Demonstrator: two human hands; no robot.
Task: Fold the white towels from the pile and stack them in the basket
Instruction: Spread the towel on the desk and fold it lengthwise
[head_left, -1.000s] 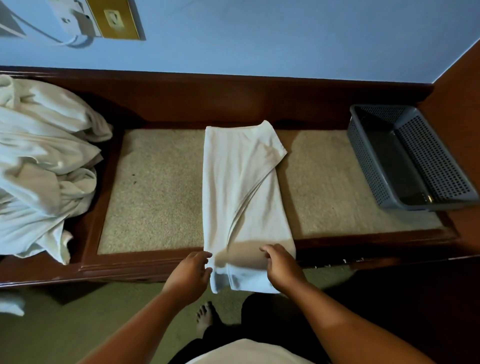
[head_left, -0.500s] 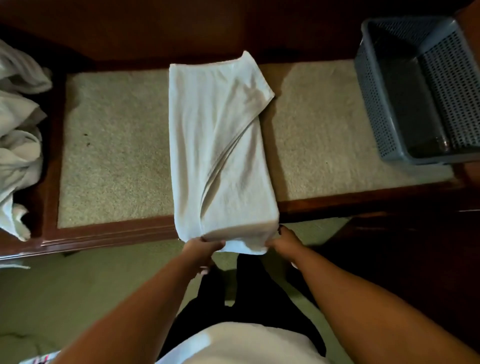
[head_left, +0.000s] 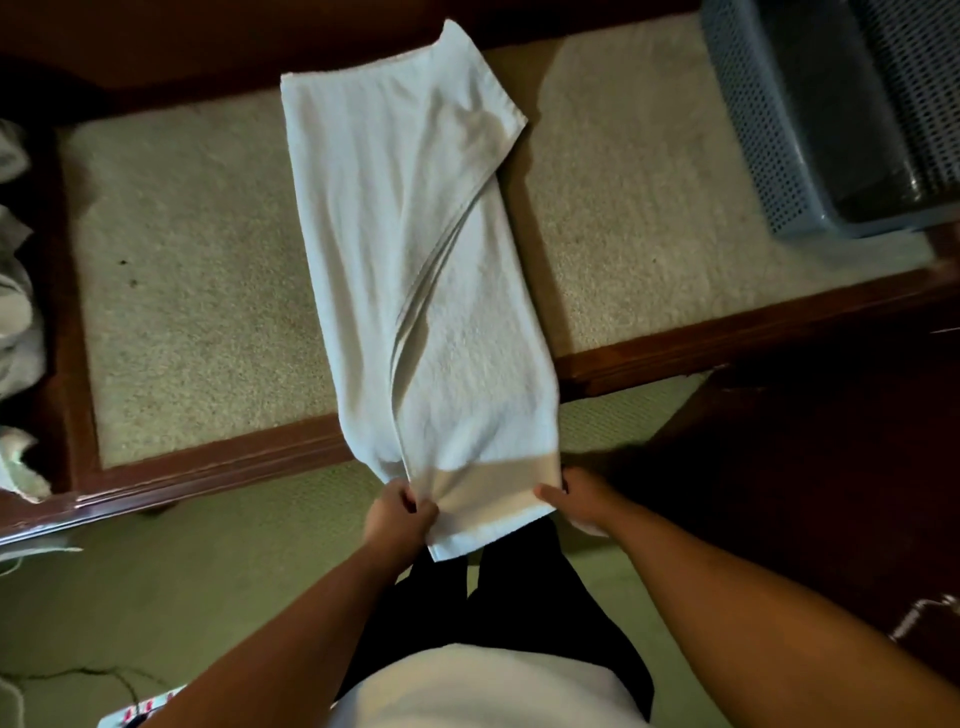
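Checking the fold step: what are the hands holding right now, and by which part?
Both grip the white towel by its near end: the left hand on its left side, the right hand on its right side.

I see the white towel (head_left: 415, 260) folded into a long strip with a diagonal flap. It lies lengthwise across the middle of the desk (head_left: 182, 286), its near end past the desk's front edge. The blue-grey perforated basket (head_left: 753, 130) stands upright at the desk's right end, and the crumpled white pile (head_left: 15, 322) sits at its left end.
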